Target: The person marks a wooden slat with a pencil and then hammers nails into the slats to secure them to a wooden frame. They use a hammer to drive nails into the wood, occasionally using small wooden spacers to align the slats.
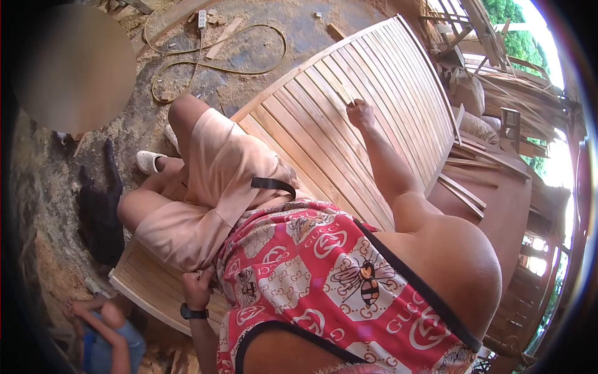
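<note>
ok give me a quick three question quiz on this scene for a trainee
1. True or false: the right hand, closed on a small pale piece, is out at the slatted wooden panel with its arm stretched.
2. Which wrist bears the black watch? A the left, B the right, C neither.
3. What lies in loops on the ground beyond the panel?

Key
1. True.
2. A: it sits just behind the left hand, which is curled at the panel's near edge.
3. A yellow cable.
</note>
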`<action>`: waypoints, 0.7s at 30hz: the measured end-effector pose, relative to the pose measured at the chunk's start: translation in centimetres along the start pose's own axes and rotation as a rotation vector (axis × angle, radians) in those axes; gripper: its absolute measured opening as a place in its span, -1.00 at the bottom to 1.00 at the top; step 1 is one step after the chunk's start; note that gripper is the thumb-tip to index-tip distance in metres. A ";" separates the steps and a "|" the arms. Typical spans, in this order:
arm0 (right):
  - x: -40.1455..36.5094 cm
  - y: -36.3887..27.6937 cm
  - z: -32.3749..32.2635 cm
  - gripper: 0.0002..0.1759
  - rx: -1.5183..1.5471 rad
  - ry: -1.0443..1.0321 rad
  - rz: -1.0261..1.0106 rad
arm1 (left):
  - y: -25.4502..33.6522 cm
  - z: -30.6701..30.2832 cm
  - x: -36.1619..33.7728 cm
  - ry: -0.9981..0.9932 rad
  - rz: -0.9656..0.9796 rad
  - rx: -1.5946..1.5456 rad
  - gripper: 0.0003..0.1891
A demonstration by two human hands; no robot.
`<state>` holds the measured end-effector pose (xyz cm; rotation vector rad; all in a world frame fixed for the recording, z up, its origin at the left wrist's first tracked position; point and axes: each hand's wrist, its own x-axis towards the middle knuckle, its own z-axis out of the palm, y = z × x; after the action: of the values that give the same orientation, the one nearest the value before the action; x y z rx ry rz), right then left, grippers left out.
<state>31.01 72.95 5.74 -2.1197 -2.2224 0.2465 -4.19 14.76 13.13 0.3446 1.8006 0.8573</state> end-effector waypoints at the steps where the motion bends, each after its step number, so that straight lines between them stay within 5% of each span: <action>1: 0.5 0.2 0.2 -0.73 -0.037 -0.001 -0.005 | 0.0 -0.2 0.0 -0.002 -0.008 0.005 -0.55; 21: 3.4 2.2 -1.0 -0.76 -0.083 -0.036 0.067 | 0.7 -0.3 -0.1 -0.034 0.022 0.015 -0.59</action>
<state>33.19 76.53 6.13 -2.2521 -2.2208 0.2008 -4.53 15.06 13.71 0.3865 1.7756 0.8488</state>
